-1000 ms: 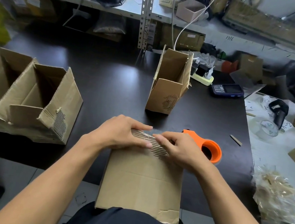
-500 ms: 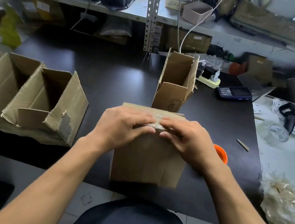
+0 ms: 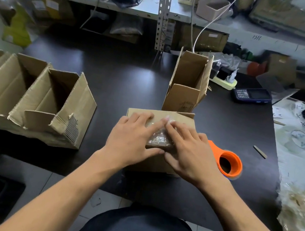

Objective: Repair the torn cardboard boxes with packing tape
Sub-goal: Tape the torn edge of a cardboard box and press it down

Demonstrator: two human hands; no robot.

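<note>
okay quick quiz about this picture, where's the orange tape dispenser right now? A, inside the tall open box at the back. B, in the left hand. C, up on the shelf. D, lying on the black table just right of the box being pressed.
D: the orange tape dispenser lies on the black table beside the box, just past the right hand; both hands press flat on the box, holding nothing.

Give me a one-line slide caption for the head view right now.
Both hands, left hand and right hand, press clear tape flat onto a small cardboard box beside an orange tape dispenser.
</note>
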